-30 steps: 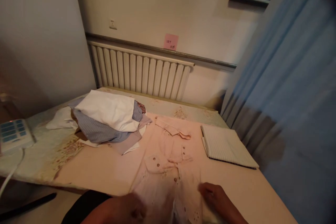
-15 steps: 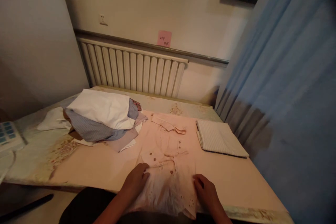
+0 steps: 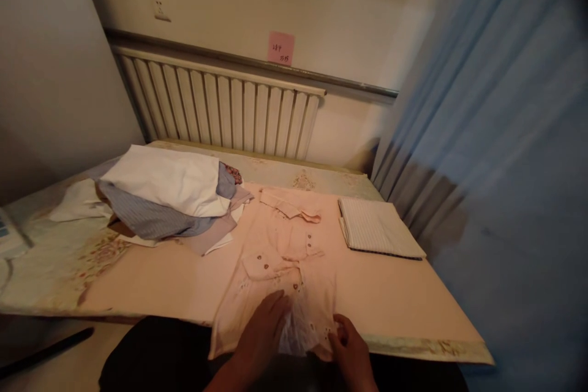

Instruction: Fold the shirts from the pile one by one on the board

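A pale pink buttoned garment (image 3: 316, 288) lies spread in front of me, almost the same colour as the pink cloth under it. Small dark buttons and punched eyelet holes show on it. My left hand (image 3: 266, 324) rests on its lower middle with the fingers stretched out flat. At the lower right edge, my right hand (image 3: 346, 343) has its thumb and fingers bent around the fabric. The near hem is partly hidden by my left hand and forearm.
A heap of clothes with a white piece (image 3: 168, 177) on top lies at the left. At the right sits a folded striped cloth (image 3: 379, 228). A radiator (image 3: 220, 104) stands behind the table (image 3: 261, 165), and a blue curtain (image 3: 500, 165) hangs along the right.
My left hand has moved from the garment's left edge rightward onto its middle and flattened. My right hand has slid down the right edge. The view has shifted slightly.
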`<state>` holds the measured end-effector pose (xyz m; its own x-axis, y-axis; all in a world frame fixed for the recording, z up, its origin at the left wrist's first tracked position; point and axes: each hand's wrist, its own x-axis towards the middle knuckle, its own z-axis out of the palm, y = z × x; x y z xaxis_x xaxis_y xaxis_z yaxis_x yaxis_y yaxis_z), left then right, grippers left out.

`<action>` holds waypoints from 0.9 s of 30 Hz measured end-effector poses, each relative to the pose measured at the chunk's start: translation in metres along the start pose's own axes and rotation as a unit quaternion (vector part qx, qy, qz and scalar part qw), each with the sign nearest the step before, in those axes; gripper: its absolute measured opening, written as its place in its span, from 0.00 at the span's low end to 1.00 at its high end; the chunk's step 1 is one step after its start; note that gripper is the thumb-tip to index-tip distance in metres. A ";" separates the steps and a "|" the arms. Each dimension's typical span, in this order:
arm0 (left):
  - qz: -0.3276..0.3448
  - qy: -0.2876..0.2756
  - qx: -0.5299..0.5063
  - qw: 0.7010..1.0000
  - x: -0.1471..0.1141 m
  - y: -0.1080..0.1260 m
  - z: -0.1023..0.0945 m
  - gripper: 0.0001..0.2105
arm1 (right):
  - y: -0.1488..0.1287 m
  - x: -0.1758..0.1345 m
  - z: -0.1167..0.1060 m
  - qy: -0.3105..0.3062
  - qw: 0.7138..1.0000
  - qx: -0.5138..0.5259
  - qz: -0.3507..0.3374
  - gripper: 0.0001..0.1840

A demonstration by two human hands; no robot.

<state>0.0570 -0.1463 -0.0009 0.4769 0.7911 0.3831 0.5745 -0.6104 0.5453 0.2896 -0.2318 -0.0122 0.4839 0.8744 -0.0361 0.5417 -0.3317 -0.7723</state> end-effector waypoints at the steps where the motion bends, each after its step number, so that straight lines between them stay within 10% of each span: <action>1: 0.004 -0.002 -0.002 1.000 0.002 0.001 0.004 0.16 | 0.000 -0.001 -0.001 0.004 1.000 0.012 0.004 0.26; 20: -0.007 -0.031 -0.026 0.999 -0.001 -0.006 0.005 0.15 | 0.032 0.009 -0.062 0.085 0.994 -0.049 0.051 0.25; 27: 0.013 -0.073 0.018 0.997 -0.002 0.022 0.007 0.13 | 0.016 -0.007 -0.057 0.156 0.978 -0.087 -0.110 0.19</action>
<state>0.0732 -0.1613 0.0054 0.5825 0.7621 0.2826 0.5827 -0.6339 0.5085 0.3344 -0.2632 0.0115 0.5130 0.7905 0.3347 0.7523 -0.2261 -0.6188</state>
